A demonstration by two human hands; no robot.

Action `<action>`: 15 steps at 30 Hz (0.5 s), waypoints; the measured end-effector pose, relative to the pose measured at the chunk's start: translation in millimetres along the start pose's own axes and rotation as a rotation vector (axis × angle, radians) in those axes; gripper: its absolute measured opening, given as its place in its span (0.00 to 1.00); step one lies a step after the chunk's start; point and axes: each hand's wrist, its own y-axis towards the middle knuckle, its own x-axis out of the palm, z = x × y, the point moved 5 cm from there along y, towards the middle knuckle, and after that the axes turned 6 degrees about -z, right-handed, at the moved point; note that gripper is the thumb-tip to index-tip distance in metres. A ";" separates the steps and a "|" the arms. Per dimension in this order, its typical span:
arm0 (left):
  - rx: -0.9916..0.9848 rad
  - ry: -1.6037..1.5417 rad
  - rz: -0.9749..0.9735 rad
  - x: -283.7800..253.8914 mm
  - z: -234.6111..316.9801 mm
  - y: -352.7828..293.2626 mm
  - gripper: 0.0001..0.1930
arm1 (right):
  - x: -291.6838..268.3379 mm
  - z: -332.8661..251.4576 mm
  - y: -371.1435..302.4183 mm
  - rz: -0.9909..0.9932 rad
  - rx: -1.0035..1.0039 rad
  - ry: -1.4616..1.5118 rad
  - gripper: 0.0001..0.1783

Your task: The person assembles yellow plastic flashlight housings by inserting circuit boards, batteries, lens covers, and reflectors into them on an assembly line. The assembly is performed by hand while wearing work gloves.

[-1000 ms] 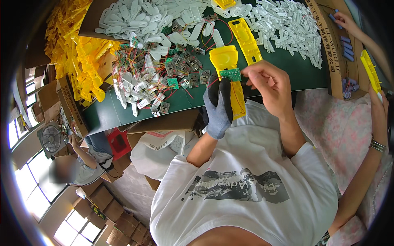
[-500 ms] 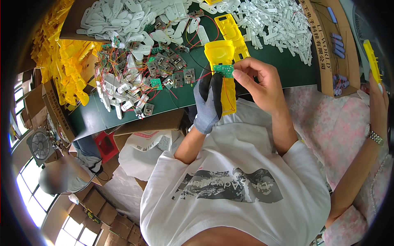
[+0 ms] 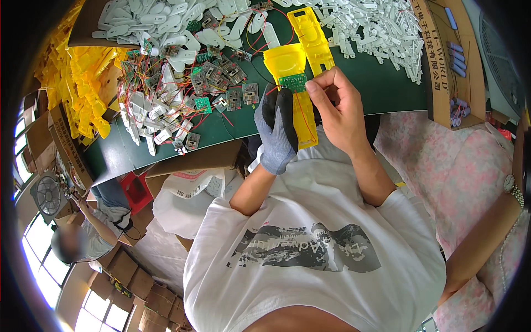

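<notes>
At the green tabletop (image 3: 394, 97), a long yellow plastic casing (image 3: 303, 123) is held by the grey-gloved left hand (image 3: 275, 131); across it, a rectangular green circuit board (image 3: 293, 83) is neared by the bare right hand (image 3: 341, 110), whose grip cannot be told.

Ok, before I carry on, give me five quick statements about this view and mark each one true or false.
1. The left grip is gloved and holds a yellow casing. True.
2. The right grip is gloved too. False: the right grip is bare.
3. A green circuit board shows in front of the held casing. True.
4. The tabletop is white. False: the tabletop is dark green.
5. The big pile of yellow parts lies at the right end of the table. False: that yellow pile is at the left.
</notes>
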 end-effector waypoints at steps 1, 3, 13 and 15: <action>-0.002 -0.001 0.006 0.6 0.7 0.4 0.12 | 2.0 1.2 -0.2 -0.005 0.003 -0.001 0.11; -0.011 0.033 0.022 3.5 2.3 2.5 0.11 | 1.4 0.9 -0.4 0.052 -0.066 -0.004 0.12; -0.169 -0.100 -0.059 -6.5 -7.5 -5.9 0.16 | 0.4 -10.7 1.3 -0.102 0.001 -0.023 0.11; -0.013 -0.100 -0.025 -11.5 -4.6 -7.6 0.20 | -2.1 -32.1 21.6 -0.201 -0.039 -0.163 0.09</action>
